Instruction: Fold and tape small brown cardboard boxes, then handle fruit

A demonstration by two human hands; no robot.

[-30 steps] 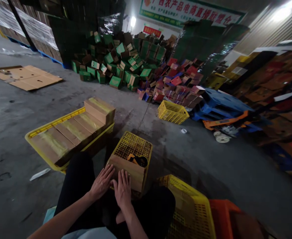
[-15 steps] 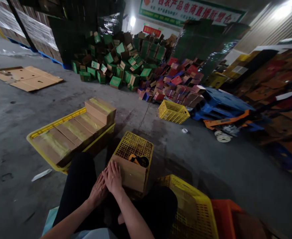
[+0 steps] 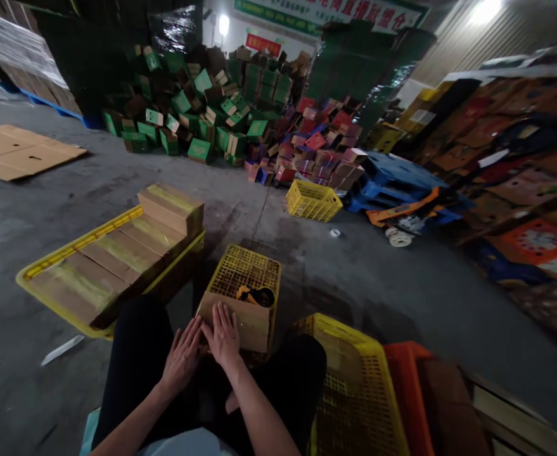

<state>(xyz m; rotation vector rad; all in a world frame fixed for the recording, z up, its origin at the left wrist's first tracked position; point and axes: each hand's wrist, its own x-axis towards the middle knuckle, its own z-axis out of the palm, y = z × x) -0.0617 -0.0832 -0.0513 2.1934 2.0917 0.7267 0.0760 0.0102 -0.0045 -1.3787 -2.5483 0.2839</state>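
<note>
A brown cardboard box [image 3: 249, 324] rests on an upturned yellow crate [image 3: 247, 263] between my knees. My right hand [image 3: 224, 334] lies flat with fingers stretched out on the near left part of the box. Beside it, my left hand [image 3: 183, 356] has its fingers extended at the box's left end; whether it touches the cardboard I cannot tell. Behind the box, on the crate's grid, lies a black and orange tape dispenser [image 3: 256, 296]. Neither hand grips anything.
To the left, a yellow crate [image 3: 62, 320] holds several taped boxes, one standing on top at its far end. A second yellow crate [image 3: 361, 380] is by my right knee, beside an orange bin [image 3: 409, 386]. Further off are a yellow basket [image 3: 313, 201] and a pallet jack [image 3: 404, 212].
My view has turned slightly right, so the scene sits further left. My left hand has moved a little apart from the right, its fingers more spread. The box stays on the crate.
</note>
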